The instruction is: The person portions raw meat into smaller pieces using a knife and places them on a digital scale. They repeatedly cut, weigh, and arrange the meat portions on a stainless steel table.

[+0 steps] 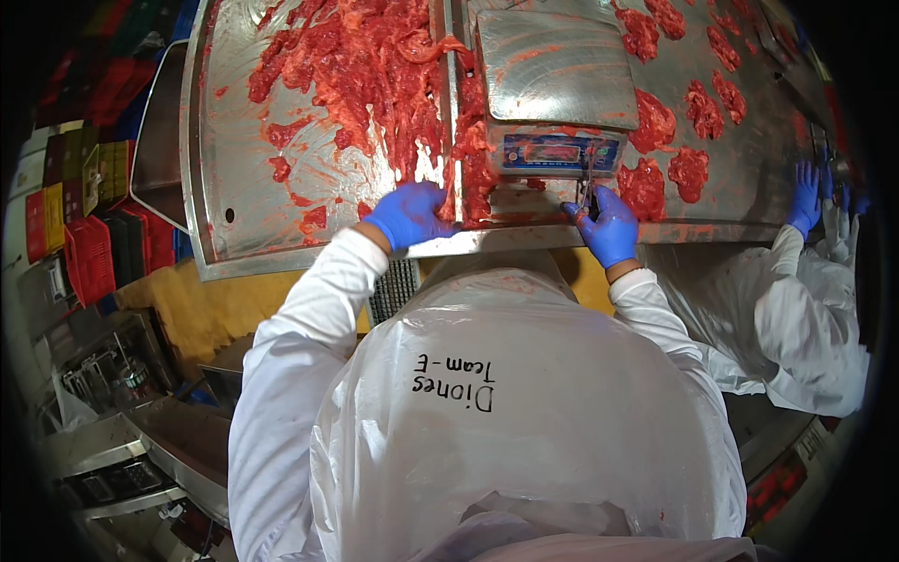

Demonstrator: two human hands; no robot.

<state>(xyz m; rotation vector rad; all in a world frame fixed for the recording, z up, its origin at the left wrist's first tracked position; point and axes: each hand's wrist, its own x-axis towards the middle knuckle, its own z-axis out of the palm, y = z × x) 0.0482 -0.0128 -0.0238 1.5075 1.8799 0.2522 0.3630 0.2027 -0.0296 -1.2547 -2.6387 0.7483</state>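
My left hand [409, 214], in a blue glove, is at the table's near edge beside the upright metal divider [456, 112]. Its fingers are curled in, and whatever they hold is hidden. A heap of raw red meat [375, 75] spreads over the steel surface beyond it. In my right hand [608, 229], also gloved in blue, is a small tool with a thin metal blade [587, 173]; its exact kind is unclear. The blade points away from me, in front of the display of a steel-topped weighing scale [560, 70]. Nothing lies on the scale's plate apart from red smears.
Separate meat pieces [641, 190] lie right of the scale on the steel table [740, 178]. At the right, another person's gloved hand [804, 197] is at the table edge. Red crates [91, 258] and other coloured crates stand on the left, past the raised table rim.
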